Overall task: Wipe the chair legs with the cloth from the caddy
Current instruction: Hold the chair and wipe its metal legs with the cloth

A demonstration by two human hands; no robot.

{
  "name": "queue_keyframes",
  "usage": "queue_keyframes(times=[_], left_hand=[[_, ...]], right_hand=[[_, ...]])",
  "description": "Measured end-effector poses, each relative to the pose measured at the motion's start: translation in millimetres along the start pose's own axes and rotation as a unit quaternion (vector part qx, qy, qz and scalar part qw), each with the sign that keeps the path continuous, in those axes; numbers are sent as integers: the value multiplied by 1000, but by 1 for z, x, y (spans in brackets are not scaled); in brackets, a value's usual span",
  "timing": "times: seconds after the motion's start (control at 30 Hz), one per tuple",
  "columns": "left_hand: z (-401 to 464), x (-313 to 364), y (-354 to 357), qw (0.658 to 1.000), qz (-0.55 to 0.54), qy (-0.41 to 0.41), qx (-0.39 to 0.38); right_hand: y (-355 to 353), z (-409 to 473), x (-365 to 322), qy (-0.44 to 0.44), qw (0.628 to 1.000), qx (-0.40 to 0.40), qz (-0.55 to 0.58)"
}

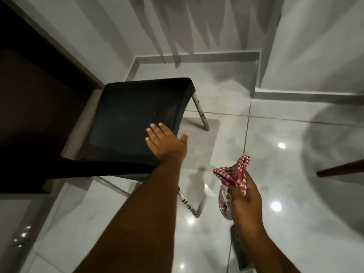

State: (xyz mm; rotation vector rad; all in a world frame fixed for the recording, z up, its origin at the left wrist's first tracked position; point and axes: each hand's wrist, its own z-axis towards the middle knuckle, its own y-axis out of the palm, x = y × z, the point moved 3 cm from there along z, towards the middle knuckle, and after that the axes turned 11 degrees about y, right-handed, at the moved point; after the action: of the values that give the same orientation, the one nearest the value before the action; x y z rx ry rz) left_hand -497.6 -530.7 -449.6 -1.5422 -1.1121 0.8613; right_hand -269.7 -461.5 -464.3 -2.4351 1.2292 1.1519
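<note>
Looking down through the head camera, I noted the left hand lying flat on the near right corner of the black chair seat, fingers spread and straight, gripping nothing. Right hand was off to the right of the chair, above the glossy tiled floor, fingers closed round a bunched red-and-white checked cloth; one end stuck up above the fist, another hung below. Cloth clear of the chair. Two pale metal chair legs visible, far right and near right. Near leg possibly scuffed; image too soft to confirm.
</note>
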Motion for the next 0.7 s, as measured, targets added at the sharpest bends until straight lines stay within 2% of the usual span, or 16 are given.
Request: queue_keyframes(times=[0.07,0.17,0.27,0.37,0.47,0.53,0.63,0.7], left_hand=[[14,-17,8,999,-7,-22,22],[23,-22,23,999,-10,-5,32],[30,-23,36,997,-53,-19,55],[36,-27,47,994,-59,-28,91],[55,-25,52,994,-77,-67,49],[70,-24,51,992,-77,-98,37],[71,-22,53,994,-40,-50,90],[60,-24,56,991,2,7,131]], right_hand=[[12,17,29,6,1000,-9,22],[36,26,82,26,996,-1,80],[64,20,120,8,991,-25,133],[76,23,160,10,988,-12,155],[84,31,185,28,975,17,218],[100,46,195,6,972,40,233],[140,56,194,-50,973,31,221],[167,55,180,-103,983,24,153]])
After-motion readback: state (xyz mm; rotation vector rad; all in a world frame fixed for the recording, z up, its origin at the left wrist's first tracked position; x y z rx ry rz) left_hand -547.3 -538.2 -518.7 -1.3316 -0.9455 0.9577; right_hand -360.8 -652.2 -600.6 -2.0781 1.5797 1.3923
